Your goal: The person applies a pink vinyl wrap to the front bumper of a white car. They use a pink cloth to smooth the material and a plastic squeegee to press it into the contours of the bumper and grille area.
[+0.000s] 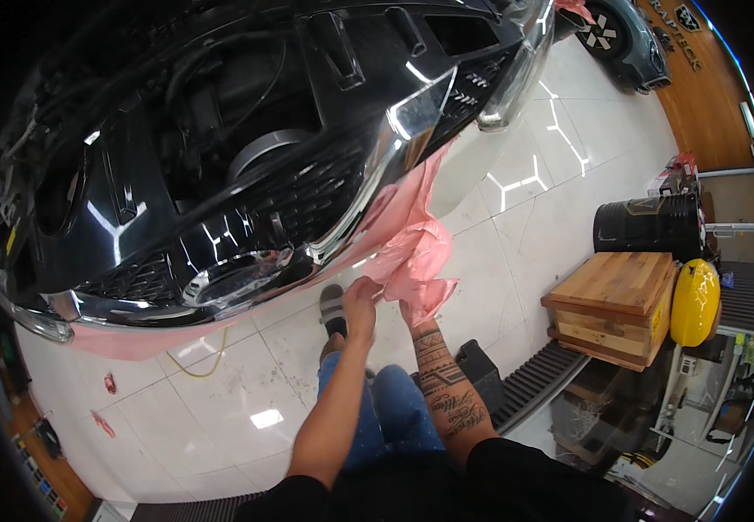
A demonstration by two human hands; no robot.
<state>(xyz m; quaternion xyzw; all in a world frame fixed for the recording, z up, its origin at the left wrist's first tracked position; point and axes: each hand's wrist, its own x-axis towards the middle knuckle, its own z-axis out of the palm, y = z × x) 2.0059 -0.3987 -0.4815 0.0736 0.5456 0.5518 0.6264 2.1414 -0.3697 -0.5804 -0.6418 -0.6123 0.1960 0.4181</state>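
Observation:
The front of a black car (325,70) with chrome trim and a dark grille fills the upper left. Pink film (420,261) hangs from the lower edge of its bumper and is bunched and crumpled near the centre. My left hand (361,297) pinches the left side of that bunch just below the bumper. My right hand (416,317) is at the lower part of the bunch, its fingers hidden by the film.
A wooden box (607,304), a yellow rounded object (694,300) and a black barrel (642,228) stand at the right. A dark object (481,383) lies by my legs. Another car (620,43) is at top right. A yellow hose (207,370) lies on the tiled floor.

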